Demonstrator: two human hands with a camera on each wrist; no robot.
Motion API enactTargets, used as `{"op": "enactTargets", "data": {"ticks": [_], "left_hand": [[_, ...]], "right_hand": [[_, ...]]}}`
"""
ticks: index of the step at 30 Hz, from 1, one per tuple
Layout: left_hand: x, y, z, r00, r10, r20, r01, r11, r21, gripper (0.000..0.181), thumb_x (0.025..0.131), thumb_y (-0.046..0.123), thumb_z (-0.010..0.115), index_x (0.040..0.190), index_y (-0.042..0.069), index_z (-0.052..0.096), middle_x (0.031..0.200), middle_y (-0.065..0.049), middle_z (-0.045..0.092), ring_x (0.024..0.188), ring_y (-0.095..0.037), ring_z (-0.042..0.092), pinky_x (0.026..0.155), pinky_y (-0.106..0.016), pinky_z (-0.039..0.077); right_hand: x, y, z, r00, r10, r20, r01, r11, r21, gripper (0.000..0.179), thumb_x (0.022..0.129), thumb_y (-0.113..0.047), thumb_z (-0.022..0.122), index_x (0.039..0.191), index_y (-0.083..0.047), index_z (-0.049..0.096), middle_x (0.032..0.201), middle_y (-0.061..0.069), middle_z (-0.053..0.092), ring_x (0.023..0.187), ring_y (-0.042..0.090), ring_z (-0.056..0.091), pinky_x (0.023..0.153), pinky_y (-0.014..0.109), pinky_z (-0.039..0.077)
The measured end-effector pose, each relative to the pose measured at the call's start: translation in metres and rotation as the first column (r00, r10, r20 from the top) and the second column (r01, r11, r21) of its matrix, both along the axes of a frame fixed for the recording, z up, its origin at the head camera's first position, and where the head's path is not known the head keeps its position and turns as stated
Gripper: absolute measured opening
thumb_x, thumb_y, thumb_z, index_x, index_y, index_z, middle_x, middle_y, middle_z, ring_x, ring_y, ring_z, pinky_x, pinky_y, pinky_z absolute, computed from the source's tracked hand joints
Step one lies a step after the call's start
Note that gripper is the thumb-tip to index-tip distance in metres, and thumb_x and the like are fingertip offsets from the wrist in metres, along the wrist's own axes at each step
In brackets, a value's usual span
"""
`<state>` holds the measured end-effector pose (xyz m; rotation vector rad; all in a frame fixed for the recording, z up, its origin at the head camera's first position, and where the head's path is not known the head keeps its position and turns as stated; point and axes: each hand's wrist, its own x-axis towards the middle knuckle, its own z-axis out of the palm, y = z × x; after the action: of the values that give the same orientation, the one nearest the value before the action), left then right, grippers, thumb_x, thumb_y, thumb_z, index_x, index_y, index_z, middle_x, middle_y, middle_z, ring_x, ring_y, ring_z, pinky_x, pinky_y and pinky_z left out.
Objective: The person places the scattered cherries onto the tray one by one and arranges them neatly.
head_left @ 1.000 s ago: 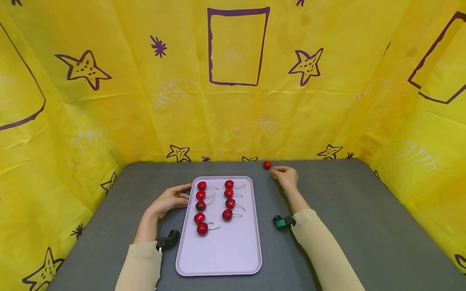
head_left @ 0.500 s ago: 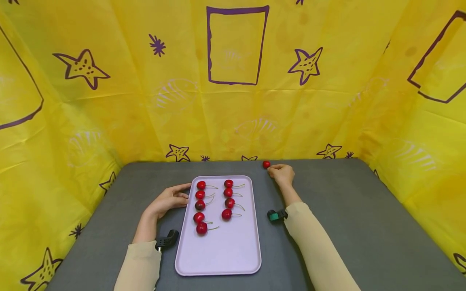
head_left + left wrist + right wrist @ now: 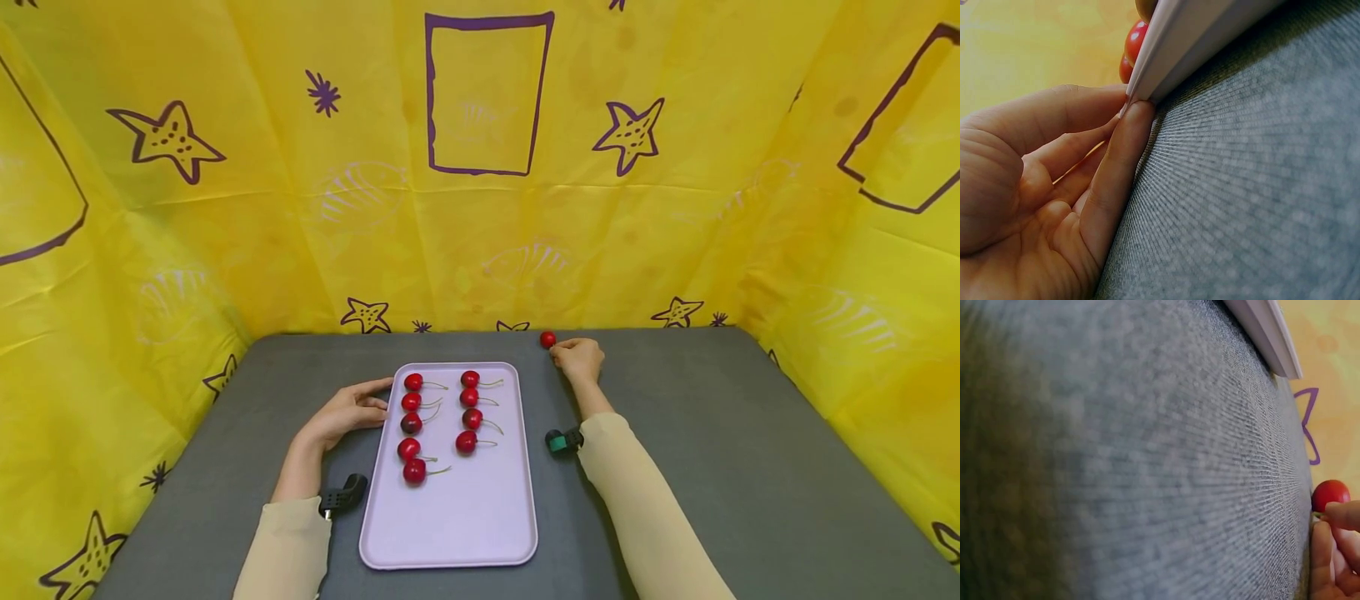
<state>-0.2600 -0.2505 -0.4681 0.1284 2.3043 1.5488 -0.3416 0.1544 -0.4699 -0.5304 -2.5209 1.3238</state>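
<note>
On the grey tabletop lies a pale lilac tray, with two columns of red cherries on it. The left column includes a cherry at its near end; the right one ends in another cherry. My left hand is at the tray's left side; in the left wrist view its thumb and a finger pinch the rim. Beyond the tray's far right corner, my right hand pinches the stem of a single cherry, also visible in the right wrist view as a red cherry.
A yellow cloth with starfish and fish drawings encloses the table at the back and sides. Grey tabletop extends right of the right arm. Each wrist wears a black camera mount.
My right hand has moved slightly left, closer to the single cherry, and its forearm has swung left too. The left hand and the tray stay put.
</note>
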Motion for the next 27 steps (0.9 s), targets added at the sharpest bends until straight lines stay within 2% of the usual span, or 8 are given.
{"op": "enactTargets", "data": {"ticks": [4,9,11,20,27], "left_hand": [[-0.0005,0.0007,0.0003,1.000,-0.003,-0.002,0.003,1.000,0.001,0.069,0.089,0.014,0.068,0.151,0.006,0.039,0.108,-0.014,0.067,0.092,-0.016,0.063,0.083,-0.023,0.059],[-0.0008,0.0013,0.0013,1.000,-0.005,-0.003,0.005,1.000,0.000,0.069,0.089,0.014,0.068,0.151,0.007,0.038,0.108,-0.015,0.066,0.092,-0.016,0.062,0.083,-0.023,0.059],[-0.0008,0.0014,0.0014,1.000,-0.004,-0.003,0.004,1.000,0.002,0.069,0.089,0.014,0.069,0.151,0.007,0.039,0.108,-0.014,0.066,0.092,-0.016,0.062,0.083,-0.022,0.059],[-0.0008,0.0005,0.0005,1.000,0.002,-0.004,-0.002,1.000,-0.002,0.070,0.089,0.016,0.070,0.151,0.007,0.039,0.108,-0.014,0.066,0.092,-0.016,0.062,0.083,-0.023,0.059],[0.0000,0.0001,-0.0004,1.000,0.002,-0.003,-0.002,1.000,-0.003,0.070,0.089,0.015,0.070,0.151,0.006,0.039,0.107,-0.012,0.067,0.092,-0.015,0.062,0.082,-0.022,0.058]], "right_hand": [[0.0009,0.0001,0.0021,1.000,-0.002,0.010,0.002,1.000,0.027,0.019,0.081,-0.022,0.075,0.088,-0.006,0.080,0.075,0.009,0.077,0.064,0.015,0.068,0.058,0.020,0.046],[0.0017,-0.0003,0.0044,1.000,-0.010,0.014,0.010,0.999,0.053,0.018,0.081,-0.021,0.074,0.088,-0.006,0.080,0.077,0.010,0.077,0.079,0.027,0.071,0.073,0.034,0.053],[0.0019,-0.0005,0.0049,1.000,-0.012,0.016,0.011,0.998,0.055,0.018,0.081,-0.021,0.073,0.088,-0.006,0.080,0.077,0.010,0.076,0.080,0.028,0.070,0.076,0.037,0.054],[0.0027,0.0003,0.0038,1.000,0.014,0.006,-0.015,0.998,0.055,0.020,0.082,-0.022,0.072,0.089,-0.005,0.080,0.075,0.009,0.076,0.082,0.027,0.070,0.070,0.029,0.050],[0.0026,0.0004,-0.0008,1.000,0.030,0.003,-0.030,0.998,0.049,0.021,0.083,-0.024,0.072,0.091,-0.007,0.080,0.078,0.009,0.077,0.084,0.027,0.070,0.070,0.027,0.048]]}}
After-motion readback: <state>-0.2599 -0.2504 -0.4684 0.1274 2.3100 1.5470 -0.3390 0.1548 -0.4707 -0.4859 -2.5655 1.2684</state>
